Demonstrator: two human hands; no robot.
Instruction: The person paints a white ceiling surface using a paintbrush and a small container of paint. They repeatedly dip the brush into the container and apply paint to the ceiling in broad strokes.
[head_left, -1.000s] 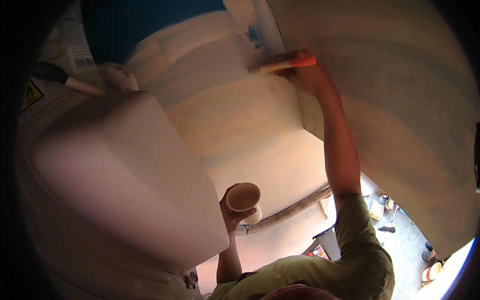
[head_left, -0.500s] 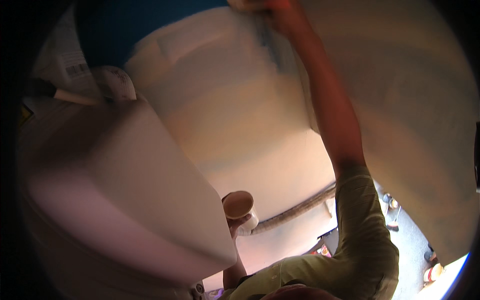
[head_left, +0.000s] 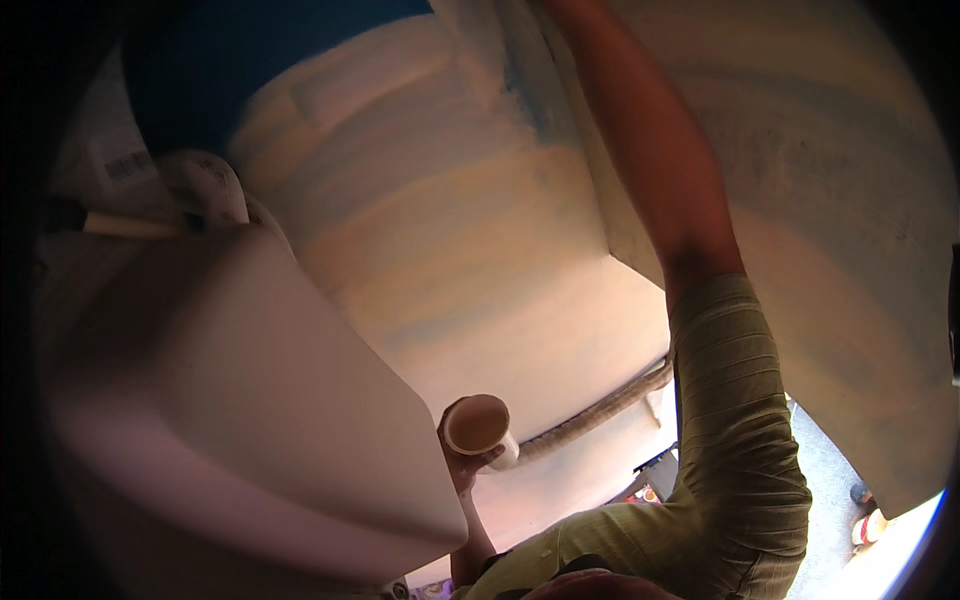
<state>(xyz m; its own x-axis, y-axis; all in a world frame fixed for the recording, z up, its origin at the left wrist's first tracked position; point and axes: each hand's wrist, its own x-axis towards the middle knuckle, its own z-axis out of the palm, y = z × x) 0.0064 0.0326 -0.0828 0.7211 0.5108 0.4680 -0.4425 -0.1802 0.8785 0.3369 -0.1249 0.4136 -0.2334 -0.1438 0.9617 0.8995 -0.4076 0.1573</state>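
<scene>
White cup (head_left: 478, 425), just one, is sitting in the left hand (head_left: 463, 466) near the lower middle of the view, its round mouth facing the camera. That hand is curling partway closed, grasping the cup around its side. One right forearm (head_left: 655, 130) is extending past the top edge; its hand is lying out of sight, so I am unable to tell whether it is clenched, released or grasping something. One large white casing (head_left: 310, 400) is standing left of the cup; one brownish pipe (head_left: 595, 408) is running to the right.
</scene>
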